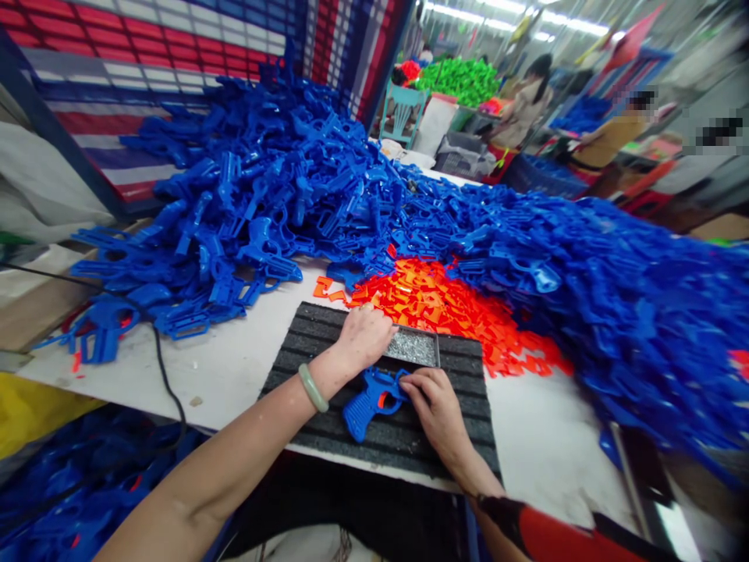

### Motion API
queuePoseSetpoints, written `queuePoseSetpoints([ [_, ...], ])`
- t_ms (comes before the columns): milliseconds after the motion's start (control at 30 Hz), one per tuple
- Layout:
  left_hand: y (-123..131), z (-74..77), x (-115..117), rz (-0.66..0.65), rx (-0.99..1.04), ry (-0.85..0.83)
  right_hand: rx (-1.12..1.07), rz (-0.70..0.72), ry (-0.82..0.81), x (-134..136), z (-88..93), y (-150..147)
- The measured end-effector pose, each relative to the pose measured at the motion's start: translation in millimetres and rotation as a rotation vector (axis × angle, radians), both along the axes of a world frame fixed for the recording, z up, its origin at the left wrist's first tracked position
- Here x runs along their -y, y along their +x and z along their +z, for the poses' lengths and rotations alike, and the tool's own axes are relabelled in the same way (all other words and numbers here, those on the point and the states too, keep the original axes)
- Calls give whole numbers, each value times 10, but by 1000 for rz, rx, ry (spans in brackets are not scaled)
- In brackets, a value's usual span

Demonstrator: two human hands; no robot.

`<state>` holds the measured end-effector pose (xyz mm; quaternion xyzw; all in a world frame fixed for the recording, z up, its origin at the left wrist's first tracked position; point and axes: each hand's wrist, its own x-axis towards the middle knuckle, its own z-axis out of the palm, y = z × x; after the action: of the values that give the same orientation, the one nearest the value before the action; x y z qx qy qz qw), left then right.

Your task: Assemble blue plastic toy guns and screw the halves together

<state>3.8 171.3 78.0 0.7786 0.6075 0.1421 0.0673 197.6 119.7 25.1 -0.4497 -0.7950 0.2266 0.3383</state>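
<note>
A blue plastic toy gun shell (363, 407) lies on a dark ribbed mat (316, 332), its grip toward me, with an orange piece at the trigger. My right hand (438, 402) pinches the shell's right side near the trigger guard. Just above the shell, my left hand (367, 337) is at the left end of a small metal tray (438, 351) of tiny silvery parts (413, 346). Its fingers are curled together and their tips hidden, so what they hold cannot be made out. A pale green bangle (314, 388) circles the left wrist.
Behind the mat spreads a heap of small orange pieces (433, 293). Large piles of blue toy gun shells (269, 187) cover the table's back and right side (655, 312). A black cable (161, 363) crosses the left. Other people (530, 97) sit in the background.
</note>
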Motion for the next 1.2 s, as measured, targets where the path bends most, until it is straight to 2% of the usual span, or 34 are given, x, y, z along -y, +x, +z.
queuePoseSetpoints([
  [200,-113,-55,-21,-54,219,-20,24,-1,-21,3,-6,-17],
  [367,-167,-31,142,-46,450,-41,24,-3,-21,-9,-4,-18],
  [467,-202,-35,316,17,632,-108,28,7,-17,-1,12,-15],
  [633,-323,-85,566,143,1126,-363,4,-6,-16,-22,85,40],
  [767,-391,-107,662,219,1343,-466,26,-58,68,-268,161,45],
  [867,-395,-110,690,250,1425,-463,188,-17,83,-559,197,-28],
  [967,-397,-118,713,296,1448,-466,401,30,25,-783,216,-117],
  [1067,-419,-141,745,314,1382,-474,449,61,-3,-860,226,-164],
  [1200,-441,-197,774,307,1370,-493,407,56,-2,-817,228,-149],
])
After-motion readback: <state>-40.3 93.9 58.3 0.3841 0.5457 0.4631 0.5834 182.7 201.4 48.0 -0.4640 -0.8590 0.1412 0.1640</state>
